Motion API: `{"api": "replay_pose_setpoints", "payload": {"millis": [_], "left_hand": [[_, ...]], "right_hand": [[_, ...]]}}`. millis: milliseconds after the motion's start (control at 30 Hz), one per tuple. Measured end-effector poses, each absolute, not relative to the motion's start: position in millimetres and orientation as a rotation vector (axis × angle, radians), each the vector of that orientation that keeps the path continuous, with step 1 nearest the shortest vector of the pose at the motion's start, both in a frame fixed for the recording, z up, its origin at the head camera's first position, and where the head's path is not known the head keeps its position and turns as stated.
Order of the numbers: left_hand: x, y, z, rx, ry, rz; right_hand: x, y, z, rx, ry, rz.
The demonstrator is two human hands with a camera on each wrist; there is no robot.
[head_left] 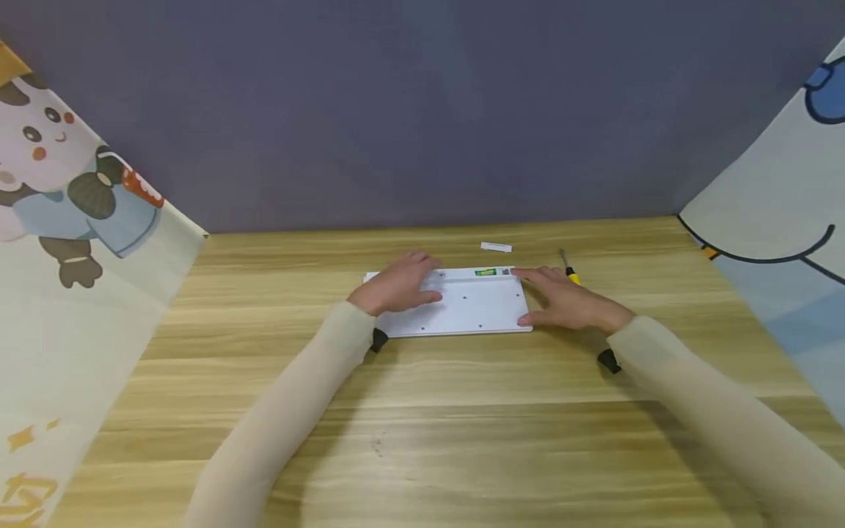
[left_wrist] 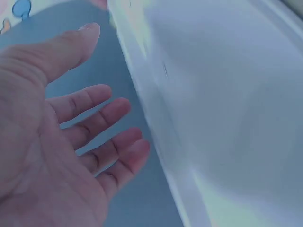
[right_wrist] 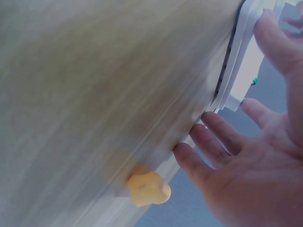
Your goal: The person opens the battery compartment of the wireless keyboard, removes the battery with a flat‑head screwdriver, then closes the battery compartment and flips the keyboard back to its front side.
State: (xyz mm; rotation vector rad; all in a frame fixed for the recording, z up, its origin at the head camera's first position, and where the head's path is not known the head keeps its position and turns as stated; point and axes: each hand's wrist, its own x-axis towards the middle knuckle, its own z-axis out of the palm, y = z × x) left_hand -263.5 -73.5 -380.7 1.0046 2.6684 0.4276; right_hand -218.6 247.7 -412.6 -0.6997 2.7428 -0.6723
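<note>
A white keyboard (head_left: 491,312) lies face down on the wooden table, its underside showing small screw holes and a raised strip with a green label (head_left: 485,272) along the far edge. My left hand (head_left: 399,284) hovers over its left part, and the left wrist view shows the fingers spread and holding nothing. At the right end, my right hand (head_left: 568,302) touches the keyboard with outstretched thumb and index finger, the thumb at the near corner and the index finger at the far one. Its other fingers reach out beside the edge in the right wrist view.
Behind the keyboard lies a small white cover strip (head_left: 496,247). A screwdriver (head_left: 571,274) with a yellow and black handle rests just beyond my right hand, partly hidden by it. A dark partition (head_left: 436,117) rises at the table's back edge, with cartoon-printed sheets on both sides.
</note>
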Motion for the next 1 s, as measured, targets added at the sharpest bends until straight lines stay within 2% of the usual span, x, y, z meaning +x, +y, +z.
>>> {"api": "replay_pose_setpoints", "payload": {"millis": [267, 500, 1000], "left_hand": [[-268.0, -16.9, -390.7, 1.128, 2.664, 0.336], [-270.6, 14.0, -395.8, 1.189, 2.681, 0.306], [-270.7, 23.2, -397.6, 1.128, 2.681, 0.365]], "right_hand": [[-220.5, 240.4, -410.2, -0.691, 2.723, -0.638], [-220.5, 245.3, -409.8, -0.674, 2.720, -0.601], [-218.4, 242.1, -406.2, -0.663, 2.715, -0.616]]}}
